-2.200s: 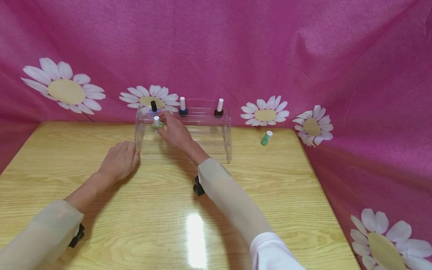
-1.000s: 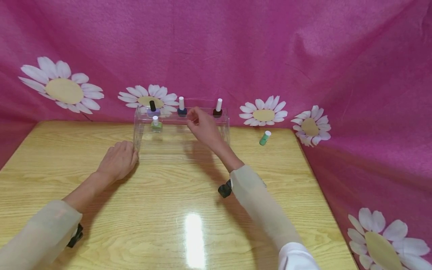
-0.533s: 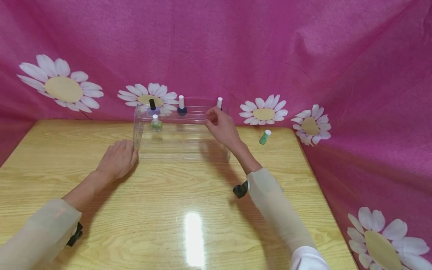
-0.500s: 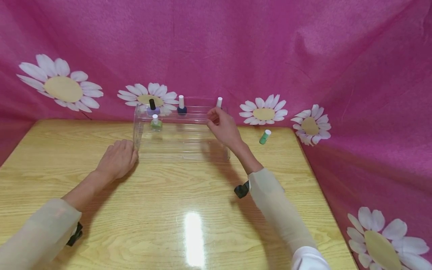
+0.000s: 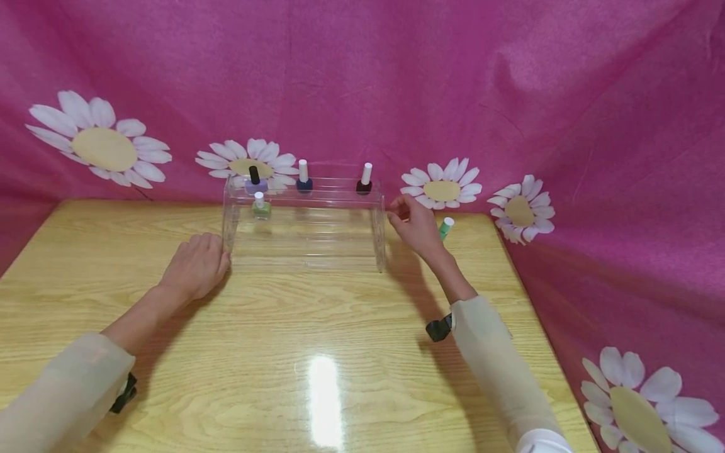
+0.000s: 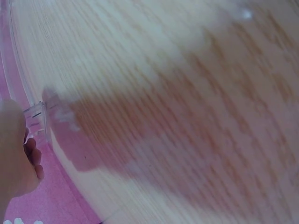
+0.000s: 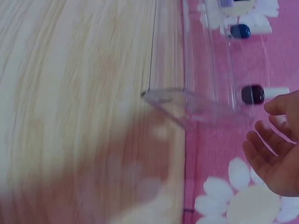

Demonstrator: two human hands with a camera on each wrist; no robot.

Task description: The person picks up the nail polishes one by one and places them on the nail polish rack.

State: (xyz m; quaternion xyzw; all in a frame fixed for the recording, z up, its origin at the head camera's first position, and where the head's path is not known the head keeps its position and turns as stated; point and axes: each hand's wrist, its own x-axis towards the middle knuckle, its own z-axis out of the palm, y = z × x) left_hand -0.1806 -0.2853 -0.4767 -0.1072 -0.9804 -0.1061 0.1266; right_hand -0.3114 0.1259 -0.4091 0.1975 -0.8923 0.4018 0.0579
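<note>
A clear acrylic tiered display rack [image 5: 378,234] stands on the table, with my left hand [image 5: 195,267] holding its left end, fingers curled at the side panel. On its top tier are nail polish bottles: a lilac one [image 5: 256,187] with a black cap, a navy one [image 5: 304,185] and a near-black one [image 5: 364,187], both white-capped. One tier lower sits a light green nail polish [image 5: 261,211], at the left. My right hand [image 5: 418,228], loosely curled around nothing, is just right of the rack. It partly covers a mint-green nail polish [image 5: 445,227] with a white cap.
The wood-grain table [image 5: 272,333] reaches back to a pink cloth [image 5: 351,82] printed with large daisies, which also hangs along the right side. Bare tabletop lies in front of the rack.
My right hand has let go of the light green nail polish on the rack and moved right, past the rack's right end to the mint-green bottle. My left hand has stayed put.
</note>
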